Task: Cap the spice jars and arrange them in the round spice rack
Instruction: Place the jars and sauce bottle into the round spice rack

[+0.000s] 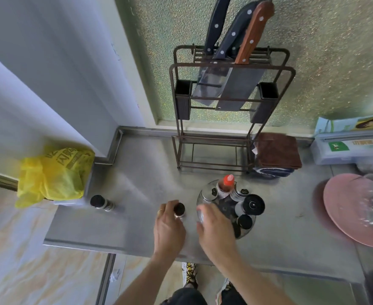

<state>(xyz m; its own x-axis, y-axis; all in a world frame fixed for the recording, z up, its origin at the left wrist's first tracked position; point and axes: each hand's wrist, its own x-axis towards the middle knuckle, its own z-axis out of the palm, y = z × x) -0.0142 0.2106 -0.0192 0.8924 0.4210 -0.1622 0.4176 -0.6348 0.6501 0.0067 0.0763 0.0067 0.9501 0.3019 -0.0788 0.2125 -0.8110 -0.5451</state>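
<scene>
The round spice rack (205, 194) stands on the steel counter (137, 186), holding several jars and a red-capped bottle (227, 183). Its largest jar has a black lid (255, 204). My left hand (169, 227) grips a small dark-topped spice jar (179, 209) standing just left of the rack. My right hand (216, 230) lies over the rack's near left side, blurred, and whether it holds anything does not show. Another dark-capped jar (101, 203) lies tilted on the counter far to the left.
A metal knife rack (225, 119) with three knives stands behind the spice rack. A brown folded cloth (278, 150) lies at its right. A pink plate (353, 208) sits at the right edge. A yellow plastic bag (55, 175) sits at the counter's left.
</scene>
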